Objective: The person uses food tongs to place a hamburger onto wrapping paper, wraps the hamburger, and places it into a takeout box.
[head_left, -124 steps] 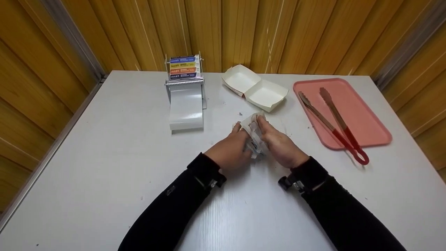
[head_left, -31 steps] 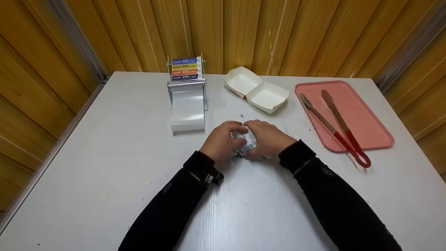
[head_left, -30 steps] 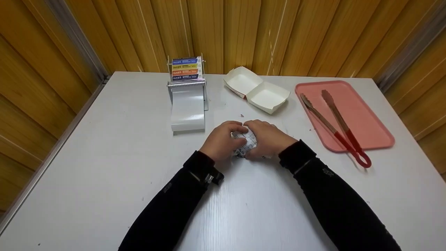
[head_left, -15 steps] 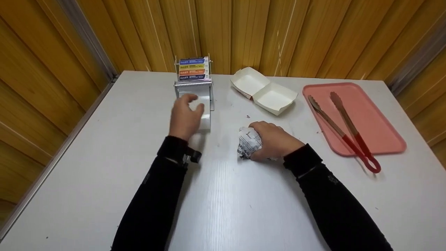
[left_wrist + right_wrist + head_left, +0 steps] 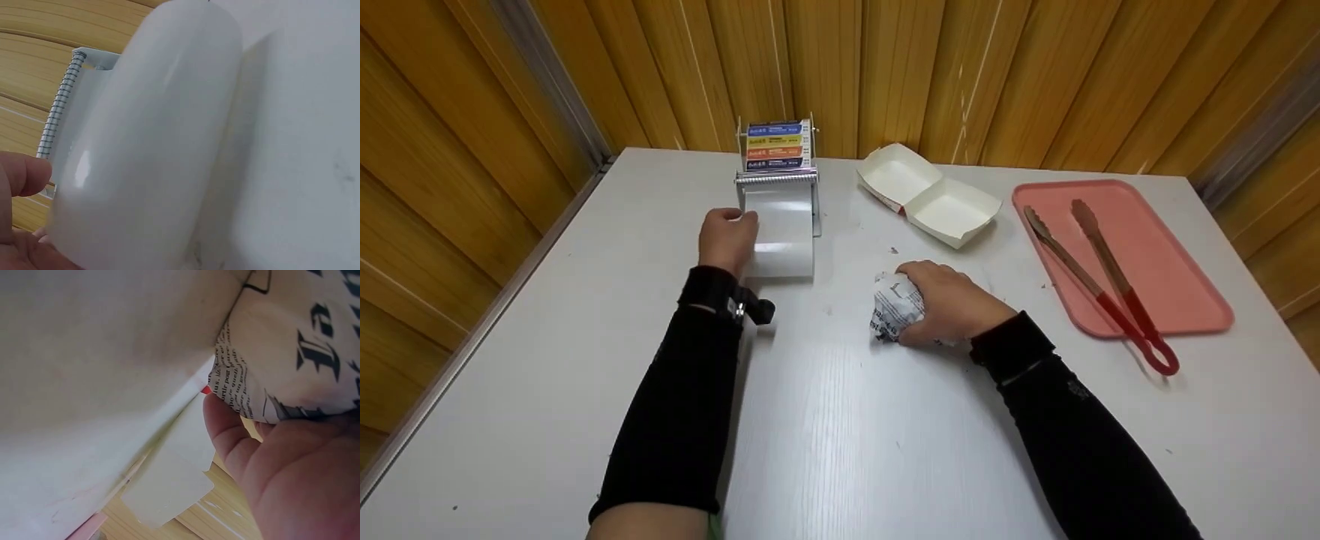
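Note:
My left hand [image 5: 726, 238] is at the left edge of a glossy white strip [image 5: 784, 232] that hangs from a metal label dispenser [image 5: 777, 177]. In the left wrist view the thumb [image 5: 31, 175] lies just off the strip's edge and the other fingers show below it, with a gap between thumb and fingers. My right hand [image 5: 952, 304] grips a rounded bundle [image 5: 898, 304] wrapped in newsprint-patterned paper, which sits on the table. Its far side is hidden under the palm. Large black lettering on the wrapping [image 5: 320, 343] fills the corner of the right wrist view.
Printed blue, yellow and orange bands [image 5: 775, 141] cover the dispenser's roll. Behind the bundle, an unfolded white carton [image 5: 934, 199] stands near the wall. Red-handled tongs [image 5: 1117, 300] lie across a pink tray [image 5: 1170, 277] at the right. Small dark crumbs dot the white table [image 5: 840, 435].
Both hands held the bundle a second ago. My left hand has since left it, moving left over the strip and then to the strip's left edge. The right hand keeps its grip.

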A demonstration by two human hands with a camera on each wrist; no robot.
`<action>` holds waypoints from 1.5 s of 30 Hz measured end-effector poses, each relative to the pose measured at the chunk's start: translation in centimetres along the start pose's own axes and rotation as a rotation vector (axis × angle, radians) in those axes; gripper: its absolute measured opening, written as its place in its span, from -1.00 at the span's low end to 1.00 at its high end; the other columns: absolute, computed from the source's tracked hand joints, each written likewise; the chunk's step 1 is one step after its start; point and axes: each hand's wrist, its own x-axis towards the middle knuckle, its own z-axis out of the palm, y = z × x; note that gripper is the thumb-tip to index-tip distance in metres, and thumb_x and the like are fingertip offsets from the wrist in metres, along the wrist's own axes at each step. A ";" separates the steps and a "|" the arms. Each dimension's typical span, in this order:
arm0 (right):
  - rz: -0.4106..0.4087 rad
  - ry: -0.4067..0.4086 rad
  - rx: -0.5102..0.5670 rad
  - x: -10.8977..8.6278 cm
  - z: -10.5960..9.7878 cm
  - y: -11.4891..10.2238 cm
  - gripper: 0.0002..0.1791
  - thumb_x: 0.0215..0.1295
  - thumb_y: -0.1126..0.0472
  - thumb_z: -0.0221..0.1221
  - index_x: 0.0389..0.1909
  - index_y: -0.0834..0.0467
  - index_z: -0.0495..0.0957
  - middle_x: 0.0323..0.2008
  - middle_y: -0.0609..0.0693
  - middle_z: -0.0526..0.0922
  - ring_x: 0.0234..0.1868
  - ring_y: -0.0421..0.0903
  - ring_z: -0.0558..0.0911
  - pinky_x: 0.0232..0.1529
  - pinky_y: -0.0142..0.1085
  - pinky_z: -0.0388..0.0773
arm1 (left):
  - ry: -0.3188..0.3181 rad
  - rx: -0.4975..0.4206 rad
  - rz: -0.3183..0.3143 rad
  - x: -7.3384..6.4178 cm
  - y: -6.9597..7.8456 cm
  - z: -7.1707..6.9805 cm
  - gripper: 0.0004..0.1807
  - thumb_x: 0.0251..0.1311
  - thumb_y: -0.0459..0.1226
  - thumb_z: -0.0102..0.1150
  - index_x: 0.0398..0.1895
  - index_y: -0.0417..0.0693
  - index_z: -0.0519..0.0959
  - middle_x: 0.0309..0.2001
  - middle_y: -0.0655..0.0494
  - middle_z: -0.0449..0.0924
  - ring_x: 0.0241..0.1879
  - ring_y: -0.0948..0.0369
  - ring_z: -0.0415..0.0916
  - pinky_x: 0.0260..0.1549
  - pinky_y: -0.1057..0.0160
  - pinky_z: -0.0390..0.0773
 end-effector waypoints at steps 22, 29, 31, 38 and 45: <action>0.013 -0.019 0.019 0.1 0.0 0.1 0.08 -0.04 0.04 0.61 0.51 0.09 0.28 0.37 0.06 0.50 0.26 0.06 0.52 0.41 0.06 0.44 | 0.003 0.098 0.059 1.3 -1.9 1.0 -0.52 0.49 -0.15 0.11 0.33 -0.25 0.56 0.26 -0.17 0.62 0.24 -0.02 0.52 0.31 0.04 0.51; 0.007 -0.016 0.007 -0.1 -0.2 0.1 0.07 -0.04 0.04 0.60 0.51 0.08 0.28 0.38 0.07 0.48 0.27 0.07 0.49 0.39 0.06 0.42 | -0.010 0.084 0.076 1.4 -2.4 1.1 -0.53 0.51 -0.15 0.12 0.32 -0.26 0.56 0.20 -0.17 0.64 0.14 -0.01 0.55 0.20 0.05 0.56; -0.001 -0.013 0.002 -0.1 -0.3 0.1 0.06 -0.03 0.04 0.59 0.51 0.08 0.28 0.38 0.08 0.48 0.27 0.07 0.48 0.39 0.06 0.42 | -0.016 0.081 0.076 1.3 -2.4 1.1 -0.54 0.51 -0.16 0.12 0.32 -0.26 0.55 0.19 -0.17 0.64 0.12 -0.01 0.56 0.17 0.06 0.57; -0.011 -0.005 -0.003 -0.2 -0.3 0.1 0.05 -0.03 0.03 0.59 0.50 0.09 0.29 0.37 0.08 0.48 0.26 0.06 0.49 0.38 0.05 0.43 | -0.006 0.159 0.088 1.5 -2.5 0.8 -0.54 0.48 -0.16 0.13 0.28 -0.28 0.58 0.17 -0.17 0.65 0.11 -0.02 0.57 0.18 0.07 0.56; 0.006 -0.005 0.003 -0.1 -0.2 -0.1 0.05 -0.04 0.02 0.60 0.49 0.07 0.30 0.34 0.04 0.49 0.23 0.04 0.50 0.37 0.02 0.44 | -0.005 0.230 0.087 1.5 -2.5 0.7 -0.59 0.45 -0.18 0.14 0.20 -0.28 0.64 0.13 -0.18 0.69 0.09 -0.04 0.57 0.19 0.05 0.55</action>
